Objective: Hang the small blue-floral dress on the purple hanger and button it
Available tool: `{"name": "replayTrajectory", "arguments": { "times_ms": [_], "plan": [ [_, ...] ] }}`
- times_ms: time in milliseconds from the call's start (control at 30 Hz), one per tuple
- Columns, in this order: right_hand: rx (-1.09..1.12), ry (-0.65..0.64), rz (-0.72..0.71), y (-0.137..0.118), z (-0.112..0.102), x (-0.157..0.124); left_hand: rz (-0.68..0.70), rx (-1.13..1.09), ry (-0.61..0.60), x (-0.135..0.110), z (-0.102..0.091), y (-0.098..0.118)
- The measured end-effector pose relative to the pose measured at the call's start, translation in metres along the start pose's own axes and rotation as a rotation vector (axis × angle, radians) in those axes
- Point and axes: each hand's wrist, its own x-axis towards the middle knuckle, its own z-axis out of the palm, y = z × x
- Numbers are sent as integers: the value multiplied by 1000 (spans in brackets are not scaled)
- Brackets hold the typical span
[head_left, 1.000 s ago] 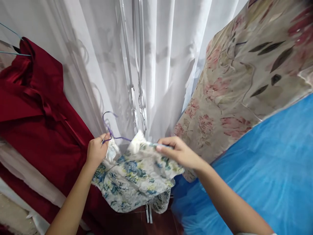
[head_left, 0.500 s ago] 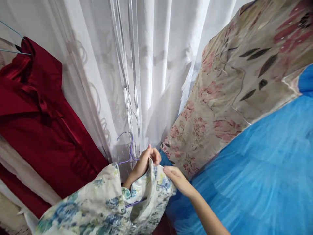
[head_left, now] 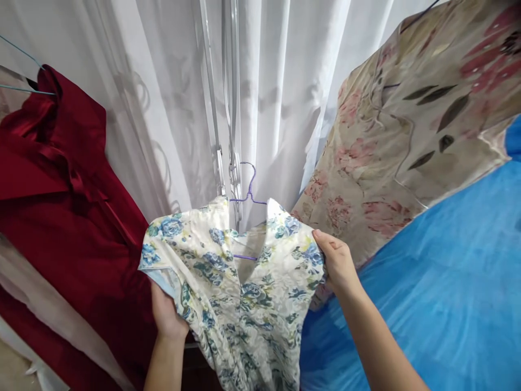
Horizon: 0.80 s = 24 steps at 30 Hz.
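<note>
Beside red dress [head_left: 77, 206], pinching blue-flowered garment [head_left: 260, 320] on purple hanger [head_left: 249, 194] with fingers of right hand [head_left: 338, 264]; cannot tell grip of left hand [head_left: 167, 316] under sleeve [head_left: 151, 256]. May slip off if tugged unevenly.

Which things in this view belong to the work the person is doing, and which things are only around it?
Part of the work:
white-and-blue floral garment
purple hanger, seen through its neckline

Only around it:
dark red garment
beige floral garment
bright blue fabric
white curtain
metal poles
</note>
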Motion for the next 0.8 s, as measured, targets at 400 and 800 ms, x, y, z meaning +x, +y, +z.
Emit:
{"name": "replayTrajectory", "arguments": {
  "times_ms": [400,800],
  "plan": [
    [-312,710,-286,75,10,-66,-419,281,150,-46,-47,-83],
    [-432,-273,80,141,133,-89,-373,224,94,-32,-48,-71]
  ]
}}
